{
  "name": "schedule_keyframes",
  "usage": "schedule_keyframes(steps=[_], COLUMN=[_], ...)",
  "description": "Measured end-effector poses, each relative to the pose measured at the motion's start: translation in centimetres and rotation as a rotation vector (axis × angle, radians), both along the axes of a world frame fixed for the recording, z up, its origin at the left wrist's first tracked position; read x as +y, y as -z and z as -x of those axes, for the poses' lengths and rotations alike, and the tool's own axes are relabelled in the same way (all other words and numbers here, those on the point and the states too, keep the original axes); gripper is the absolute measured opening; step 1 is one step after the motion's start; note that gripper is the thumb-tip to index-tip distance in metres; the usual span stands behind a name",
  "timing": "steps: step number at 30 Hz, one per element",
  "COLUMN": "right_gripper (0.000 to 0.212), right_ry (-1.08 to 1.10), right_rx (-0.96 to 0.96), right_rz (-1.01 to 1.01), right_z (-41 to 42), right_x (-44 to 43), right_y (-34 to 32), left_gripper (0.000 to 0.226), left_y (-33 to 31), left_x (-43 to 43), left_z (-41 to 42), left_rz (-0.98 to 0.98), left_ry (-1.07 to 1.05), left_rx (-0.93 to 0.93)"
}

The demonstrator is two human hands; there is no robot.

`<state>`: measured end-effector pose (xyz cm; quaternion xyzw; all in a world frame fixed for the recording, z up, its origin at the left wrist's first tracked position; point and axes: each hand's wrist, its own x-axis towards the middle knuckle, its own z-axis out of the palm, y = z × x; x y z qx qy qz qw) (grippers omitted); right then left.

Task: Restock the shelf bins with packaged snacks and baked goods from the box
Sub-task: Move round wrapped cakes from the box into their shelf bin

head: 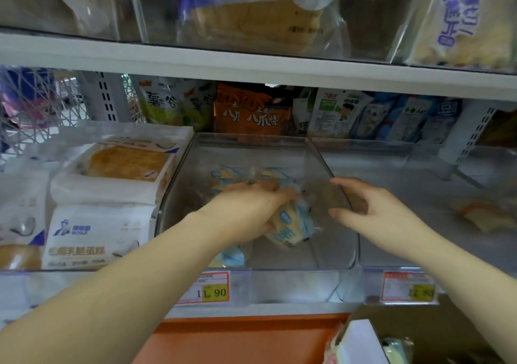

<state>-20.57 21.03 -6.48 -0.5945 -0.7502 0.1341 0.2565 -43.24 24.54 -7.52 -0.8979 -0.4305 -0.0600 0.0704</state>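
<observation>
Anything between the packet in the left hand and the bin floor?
Nothing visible. The left hand grips the yellow-and-blue packet already inside the clear bin, above bare floor; the other packets lie behind and front-left of it.

This is a shop, set out for selling packaged food. Below the clear plastic bin (279,257), the shelf's front rail carries a printed price tag (207,288) reading 1.90, and a second price tag (408,286) sits to the bin's right. Left of the bin lie wrapped cakes (103,232), behind it stand snack bags (251,112), and above it sits bagged bread (251,14).
</observation>
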Motion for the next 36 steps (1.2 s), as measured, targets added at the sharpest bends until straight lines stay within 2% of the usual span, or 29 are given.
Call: schedule_keyframes(steps=[2, 5, 6, 7, 11, 14, 18, 25, 30, 33, 36], right_gripper=[0.055, 0.055, 0.056, 0.056, 0.058, 0.059, 0.059, 0.062, 0.073, 0.061, 0.040], right_ry=[-0.034, -0.038, -0.041, -0.045, -0.054, -0.061, -0.067, -0.068, -0.082, -0.068, -0.042], right_rx=[0.090, 0.186, 0.217, 0.241, 0.274, 0.265, 0.313, 0.310, 0.101, 0.076, 0.092], right_rz=[0.033, 0.037, 0.047, 0.059, 0.086, 0.072, 0.079, 0.089, 0.038, -0.025, -0.073], right_z=[-0.1, -0.1, -0.1, -0.1, -0.3, -0.3, -0.3, -0.2, -0.8, -2.5, -5.3], right_x=[-0.3, -0.2, -0.2, -0.1, -0.1, -0.1, -0.2, -0.4, -3.1, -6.4, -10.5], right_y=[0.7, 1.4, 1.5, 1.6, 1.8, 1.7, 1.8, 1.6, 0.2, -0.6, -1.0], left_gripper=[0.058, 0.050, 0.049, 0.049, 0.057, 0.068, 0.091, 0.086, 0.095, 0.092, 0.077], left_y=[0.2, 1.0, 1.2, 1.4, 1.4, 0.9, 2.1, 2.7, 1.2, 0.2, -1.0], left_x=[0.3, -0.1, -0.4, -0.5, -0.1, -0.1, -0.7, 0.1, -0.5, -1.5, -3.2], left_z=[0.2, 0.4, 0.3, 0.1, -0.7, -1.4, -2.5, -2.9, -2.2, -2.5, -3.5], left_rz=[0.121, 0.298, 0.316, 0.289, -0.036, 0.027, 0.115, 0.120, 0.236, 0.246, 0.207], left_ry=[-0.043, -0.102, -0.115, -0.128, -0.149, -0.197, -0.200, -0.239, -0.231, -0.228, -0.263], left_rx=[-0.118, -0.400, -0.430, -0.396, -0.003, 0.119, 0.150, 0.179, 0.187, 0.177, 0.106])
